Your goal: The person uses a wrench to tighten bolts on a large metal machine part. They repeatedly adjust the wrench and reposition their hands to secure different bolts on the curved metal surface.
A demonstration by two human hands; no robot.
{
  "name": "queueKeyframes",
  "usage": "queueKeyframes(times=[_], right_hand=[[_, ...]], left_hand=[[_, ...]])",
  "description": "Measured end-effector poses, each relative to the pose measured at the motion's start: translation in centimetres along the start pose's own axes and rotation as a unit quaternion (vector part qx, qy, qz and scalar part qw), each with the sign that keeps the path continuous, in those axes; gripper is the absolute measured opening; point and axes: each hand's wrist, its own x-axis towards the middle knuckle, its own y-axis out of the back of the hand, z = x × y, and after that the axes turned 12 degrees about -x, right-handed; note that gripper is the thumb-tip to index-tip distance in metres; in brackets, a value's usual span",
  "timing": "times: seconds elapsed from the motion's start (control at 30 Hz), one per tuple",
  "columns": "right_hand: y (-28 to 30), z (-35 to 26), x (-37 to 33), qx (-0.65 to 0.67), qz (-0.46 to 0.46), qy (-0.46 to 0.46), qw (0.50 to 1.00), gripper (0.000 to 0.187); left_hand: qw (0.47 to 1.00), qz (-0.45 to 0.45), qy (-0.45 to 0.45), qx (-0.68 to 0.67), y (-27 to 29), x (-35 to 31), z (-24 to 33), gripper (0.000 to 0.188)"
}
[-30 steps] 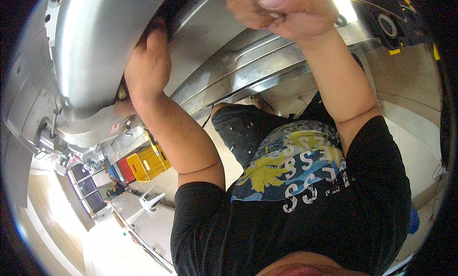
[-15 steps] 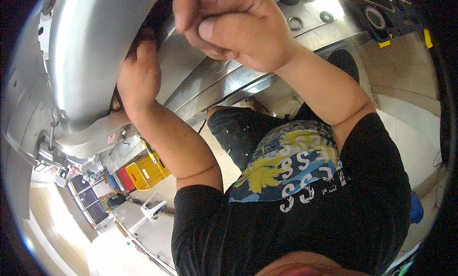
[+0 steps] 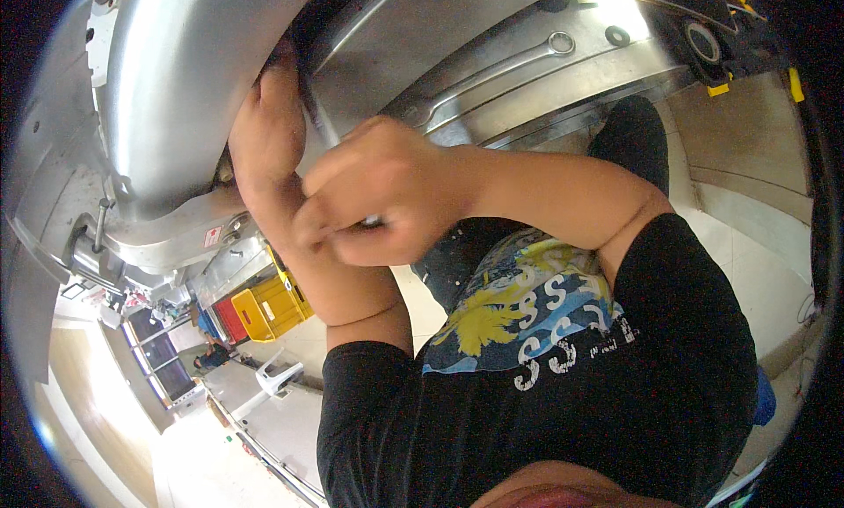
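Note:
My left hand (image 3: 271, 126) reaches up into a dark gap beneath a large rounded metal housing (image 3: 189, 77). Its fingers are hidden in that gap, so their grip does not show. My right hand (image 3: 378, 196), slightly blurred, is closed in front of my left wrist. A slim silver metal bar (image 3: 322, 121) runs from the gap down to this fist, and a shiny bit of metal glints between the fingers. What kind of tool it is I cannot make out. To the right, a combination wrench (image 3: 501, 71) lies on the metal ledge.
Beside the wrench sits a dark washer (image 3: 617, 36) on the ledge (image 3: 585, 73). A black part with a round ring (image 3: 702, 42) stands at the upper right. Lower left are a yellow bin (image 3: 271, 309), a red bin (image 3: 230, 324) and a white stool (image 3: 278, 376).
My right hand has come down and left, from above the ledge to in front of my left wrist. This uncovers the wrench. My left hand stays in the gap, shifted slightly.

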Motion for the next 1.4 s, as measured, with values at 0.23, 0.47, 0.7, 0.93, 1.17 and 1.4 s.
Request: queueKeyframes(times=[0.23,0.47,0.7,0.93,1.17,1.4], right_hand=[[9.6,1.4,-1.9,0.214,0.051,-0.104,0.970,0.010],[9.5,4.9,-1.3,0.491,0.076,-0.143,0.856,0.017],[10.7,4.0,0.4,0.478,0.062,-0.167,0.860,0.016],[10.1,5.3,1.1,0.418,0.019,-0.156,0.895,0.022],[1.1,2.6,0.6,-0.039,-0.039,0.008,0.998,0.011],[0.0,0.1,0.1,-0.083,-0.048,0.017,0.995,0.013]], left_hand=[[1.000,0.020,-0.008,-0.022,-0.2,1.2,0.2,0.051],[0.999,0.002,-0.010,-0.054,-0.2,1.9,-0.7,0.052],[1.000,-0.002,-0.008,0.015,-0.2,1.8,0.3,0.049],[0.999,0.019,-0.021,-0.015,-0.4,1.7,0.4,0.047],[0.999,0.024,-0.028,-0.014,-0.8,0.5,0.1,0.047],[0.998,0.026,-0.047,-0.028,-0.2,1.1,-0.4,0.047]])
